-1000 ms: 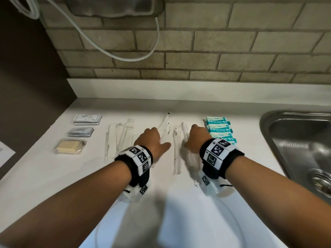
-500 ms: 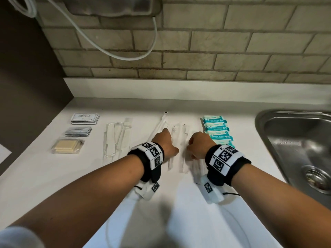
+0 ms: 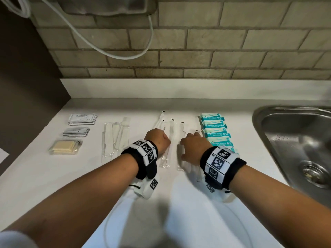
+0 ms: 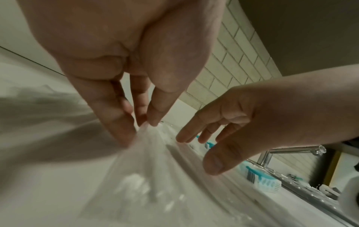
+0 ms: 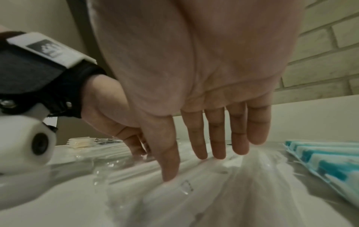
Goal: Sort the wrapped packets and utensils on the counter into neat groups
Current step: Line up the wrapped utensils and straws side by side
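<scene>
Left hand [image 3: 157,140] pinches one clear utensil sleeve [image 3: 167,149]; right hand [image 3: 194,149] rests flat, fingers straight, on its neighbours. I'd slide them together gently, edges parallel, clear of the teal wipes [image 3: 217,133].

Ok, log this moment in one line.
left hand: pinching clear utensil wrapper | right hand: open, fingertips on wrapped utensils | teal wipes: stacked
</scene>
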Demonstrator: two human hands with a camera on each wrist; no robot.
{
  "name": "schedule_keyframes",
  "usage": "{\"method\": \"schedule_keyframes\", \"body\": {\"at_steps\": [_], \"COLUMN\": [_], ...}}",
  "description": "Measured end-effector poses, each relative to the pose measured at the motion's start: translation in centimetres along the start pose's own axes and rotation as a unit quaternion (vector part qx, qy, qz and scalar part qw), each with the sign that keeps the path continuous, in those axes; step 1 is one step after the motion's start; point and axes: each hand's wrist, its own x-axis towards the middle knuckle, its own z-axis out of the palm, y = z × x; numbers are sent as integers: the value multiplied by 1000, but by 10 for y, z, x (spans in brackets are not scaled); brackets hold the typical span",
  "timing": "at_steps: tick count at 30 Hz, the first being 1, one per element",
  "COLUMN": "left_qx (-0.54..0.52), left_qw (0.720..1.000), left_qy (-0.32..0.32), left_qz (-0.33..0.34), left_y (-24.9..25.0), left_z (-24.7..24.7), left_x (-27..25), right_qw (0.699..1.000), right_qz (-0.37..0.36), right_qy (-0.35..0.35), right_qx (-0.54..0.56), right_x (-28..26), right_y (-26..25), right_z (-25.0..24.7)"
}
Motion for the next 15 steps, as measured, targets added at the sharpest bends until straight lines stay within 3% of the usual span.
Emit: {"method": "schedule_keyframes", "body": {"at_steps": [4,8,11,15], "left_qx": [34,70,82,222], "left_qw": [999,997,991,942], "left_qy": [-9,-9,-1,-73], "left_qz": [-21,11,107,240], "left_y": [-5,-10,-8,2], "left_z": [-4,-7,-11,-7], "left_x": [2,-3,-10,-24], "right_qw": [1000,1000,1000,1000], "right_qz": [-13,-14,3,17], "right_qy": [-20,-10,6,-20], "right_qx": [7,19,20,14], "right_x": [-1,-6,-17,-35], "right_y": [-2,1,7,15], "right_z": [1,1,0,7]}}
